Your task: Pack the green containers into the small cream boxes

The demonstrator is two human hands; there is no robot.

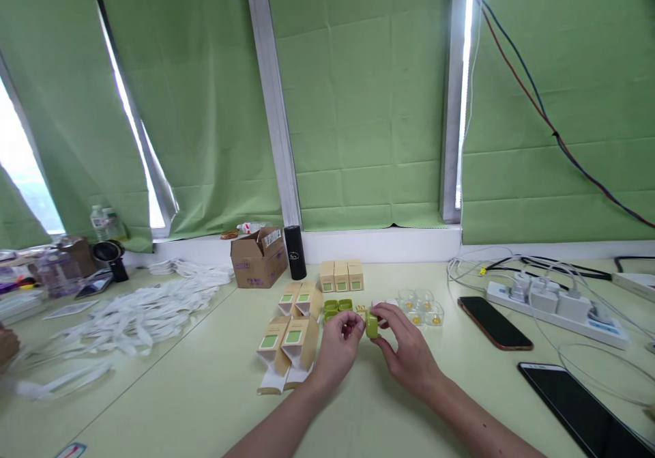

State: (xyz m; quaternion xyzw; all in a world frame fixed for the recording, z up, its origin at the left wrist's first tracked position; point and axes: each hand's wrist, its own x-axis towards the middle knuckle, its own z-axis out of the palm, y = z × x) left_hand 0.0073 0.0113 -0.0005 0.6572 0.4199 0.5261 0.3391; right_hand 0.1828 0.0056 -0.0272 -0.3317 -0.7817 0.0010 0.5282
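Observation:
My right hand (410, 350) grips a small green case (371, 326) between thumb and fingers, a little above the table. Close to its left side, my left hand (336, 349) is closed in a pinch; whatever its fingertips hold is too small to make out. Just behind the left hand sit several green open cups (338, 305), partly hidden by it. Small gold-coloured pieces (361, 309) lie between the cups and the case. To the right of these stand several clear round containers (420, 306) with yellowish bits inside. Open-flapped kraft boxes (293, 332) with green windows lie left of my left hand.
Closed kraft boxes (341, 276) stand in a row farther back, near a black cylinder (295, 252) and a brown carton (258, 256). White straps (138, 308) are heaped at left. On the right lie a phone (495, 322), a tablet (583, 410) and a power strip (557, 311) with cables.

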